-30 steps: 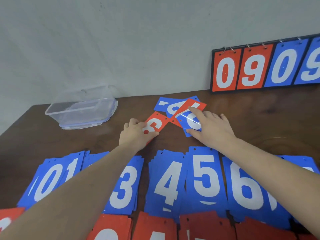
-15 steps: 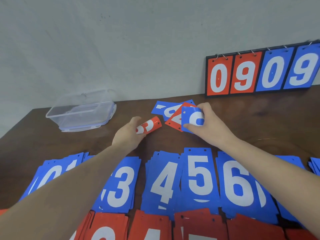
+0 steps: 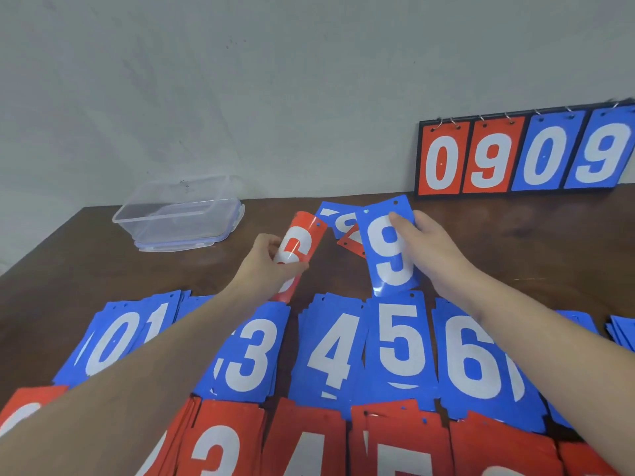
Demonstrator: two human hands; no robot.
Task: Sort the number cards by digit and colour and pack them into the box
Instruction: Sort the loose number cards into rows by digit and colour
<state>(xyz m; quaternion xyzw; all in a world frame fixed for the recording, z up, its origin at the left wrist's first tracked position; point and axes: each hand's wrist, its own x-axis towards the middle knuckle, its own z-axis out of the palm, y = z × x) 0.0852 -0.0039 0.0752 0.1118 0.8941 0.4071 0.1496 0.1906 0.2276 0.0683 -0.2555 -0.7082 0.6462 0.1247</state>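
My left hand (image 3: 269, 266) grips a red number card (image 3: 298, 247), bent and lifted off the table. My right hand (image 3: 431, 250) holds a blue card showing 9 (image 3: 388, 247) upright, thumb on its face. Behind them a few loose cards (image 3: 340, 219), blue and red, lie in a small heap. The clear plastic box (image 3: 178, 214) stands empty at the back left. In front of me lie sorted blue stacks: 0 (image 3: 110, 341), 3 (image 3: 251, 355), 4 (image 3: 333, 352), 5 (image 3: 400, 341), 6 (image 3: 477, 359). Red stacks (image 3: 309, 441) run along the near edge.
A flip scoreboard (image 3: 522, 154) reading 0 9 0 9 leans against the wall at the back right. More blue cards (image 3: 622, 333) peek in at the right edge. The brown table (image 3: 86, 269) shows bare wood between box and stacks.
Both hands have lifted their cards from the heap toward me. The blue card in my right hand has turned upright to show a 9; the red card has risen and curled.
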